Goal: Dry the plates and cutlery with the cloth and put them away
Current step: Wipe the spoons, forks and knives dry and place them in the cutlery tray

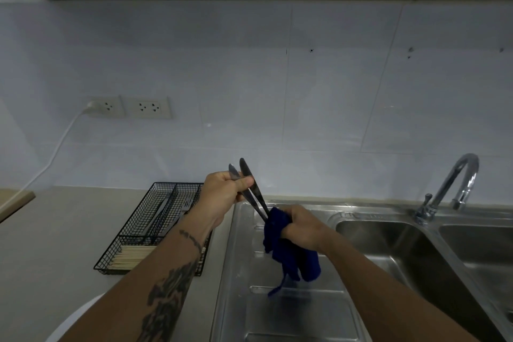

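My left hand (222,197) grips two dark metal pieces of cutlery (251,186) by their handles, held above the sink's draining board. Their lower ends disappear into a dark blue cloth (288,253), which my right hand (302,228) squeezes around them. The cloth hangs down below my right hand, with a strand dangling. A black wire cutlery tray (130,230) on the counter to the left holds several pieces of cutlery and a bundle of wooden chopsticks (133,257). A white plate edge (83,316) shows under my left forearm.
A steel draining board (291,311) lies below my hands, with a sink basin (410,247) and a tap (455,183) to the right. Wall sockets (130,107) with a white cable are at the back left. A wooden board corner (14,201) lies far left.
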Demonstrator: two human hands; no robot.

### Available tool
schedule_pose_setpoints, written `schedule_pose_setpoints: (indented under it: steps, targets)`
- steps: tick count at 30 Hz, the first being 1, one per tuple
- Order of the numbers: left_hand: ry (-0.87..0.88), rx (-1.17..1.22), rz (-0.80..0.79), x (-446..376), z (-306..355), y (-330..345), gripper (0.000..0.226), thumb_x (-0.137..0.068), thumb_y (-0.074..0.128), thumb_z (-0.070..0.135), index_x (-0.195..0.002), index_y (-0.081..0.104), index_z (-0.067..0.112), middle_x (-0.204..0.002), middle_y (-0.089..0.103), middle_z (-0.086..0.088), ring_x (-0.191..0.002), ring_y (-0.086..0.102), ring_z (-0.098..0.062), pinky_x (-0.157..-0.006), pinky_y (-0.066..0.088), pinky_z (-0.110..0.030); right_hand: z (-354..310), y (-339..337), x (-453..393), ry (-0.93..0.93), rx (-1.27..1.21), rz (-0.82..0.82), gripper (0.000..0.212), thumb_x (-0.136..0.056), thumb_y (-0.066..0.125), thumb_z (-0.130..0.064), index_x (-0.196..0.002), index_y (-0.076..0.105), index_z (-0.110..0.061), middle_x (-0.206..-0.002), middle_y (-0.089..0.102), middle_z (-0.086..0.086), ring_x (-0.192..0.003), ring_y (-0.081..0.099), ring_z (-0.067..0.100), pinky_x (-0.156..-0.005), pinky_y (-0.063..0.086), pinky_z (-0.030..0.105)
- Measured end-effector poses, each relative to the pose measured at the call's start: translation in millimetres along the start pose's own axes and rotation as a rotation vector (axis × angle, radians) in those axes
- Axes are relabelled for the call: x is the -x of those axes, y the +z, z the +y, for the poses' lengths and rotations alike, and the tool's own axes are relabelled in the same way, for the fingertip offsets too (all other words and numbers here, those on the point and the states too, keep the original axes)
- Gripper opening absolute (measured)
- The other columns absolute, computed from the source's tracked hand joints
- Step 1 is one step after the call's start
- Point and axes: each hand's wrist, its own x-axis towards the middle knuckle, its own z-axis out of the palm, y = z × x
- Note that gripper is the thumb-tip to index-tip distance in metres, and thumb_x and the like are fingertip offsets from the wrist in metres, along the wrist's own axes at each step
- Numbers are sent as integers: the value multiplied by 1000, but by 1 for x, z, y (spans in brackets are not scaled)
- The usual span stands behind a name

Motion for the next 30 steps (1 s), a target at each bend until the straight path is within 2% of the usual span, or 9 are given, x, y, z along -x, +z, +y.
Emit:
schedule_pose_setpoints:
  steps: [6, 9, 13, 17, 21, 26, 28, 30]
  targets:
    - [-69, 66, -35, -2, 8, -4, 10, -80, 78, 6, -88, 72, 4, -93, 73, -17, -82, 64, -23, -65, 54, -25, -14, 16, -8, -87, -82, 93, 19, -80, 56, 11, -93, 67, 2, -89, 72, 19, -82, 70, 31, -74, 59, 42]
    - [-68, 92, -56, -1, 9, -11, 16, -82, 75, 6, -97, 72, 1, -99, 72, -18, -85, 64, -23, -67, 54, -24, -15, 23, -11, -110, -117, 91, 20, -80, 55, 12, -91, 66, -1, -87, 72, 18, -81, 70, 30, -74, 59, 42]
    - [-48, 100, -37, -1, 6, -15, 7, -85, 72, 3, -91, 73, 4, -90, 72, -13, -81, 65, -23, -70, 55, -26, -23, 30, -17, -128, -134, 105, 19, -82, 57, 11, -87, 65, -6, -82, 71, 13, -76, 69, 25, -71, 59, 39]
    - [-14, 83, 40, 1, -1, -20, 9, -84, 71, -1, -86, 74, 7, -83, 74, -10, -76, 68, -19, -73, 58, -28, -31, 39, -22, -151, -107, 138, 19, -82, 57, 11, -92, 66, -3, -84, 72, 13, -77, 69, 25, -68, 59, 33]
    - [56, 103, 185, 2, -5, -29, 18, -85, 67, -4, -75, 72, 10, -73, 72, -6, -67, 67, -16, -61, 55, -26, -36, 56, -30, -174, -89, 135, 19, -81, 58, 9, -93, 66, -4, -86, 72, 14, -80, 70, 26, -69, 60, 35]
    - [27, 200, 307, -3, -7, -60, 17, -88, 65, 0, -76, 71, 8, -70, 68, -7, -65, 61, -20, -64, 54, -32, -23, 64, -41, -99, 91, -40, 20, -76, 57, 1, -88, 68, -10, -86, 73, 10, -80, 71, 23, -76, 61, 44]
    - [-6, 238, 369, -8, -4, -81, 14, -88, 66, 3, -77, 71, 8, -68, 65, -7, -64, 58, -20, -64, 52, -33, -19, 65, -43, -57, 223, -105, 18, -75, 56, -3, -85, 67, -14, -84, 72, 8, -78, 70, 20, -75, 61, 44]
    - [-31, 252, 407, -13, -1, -104, 11, -88, 66, 2, -78, 70, 6, -69, 64, -8, -65, 57, -22, -70, 52, -36, -22, 64, -45, -34, 286, -101, 16, -76, 55, -3, -84, 66, -11, -82, 72, 7, -75, 68, 18, -69, 59, 39]
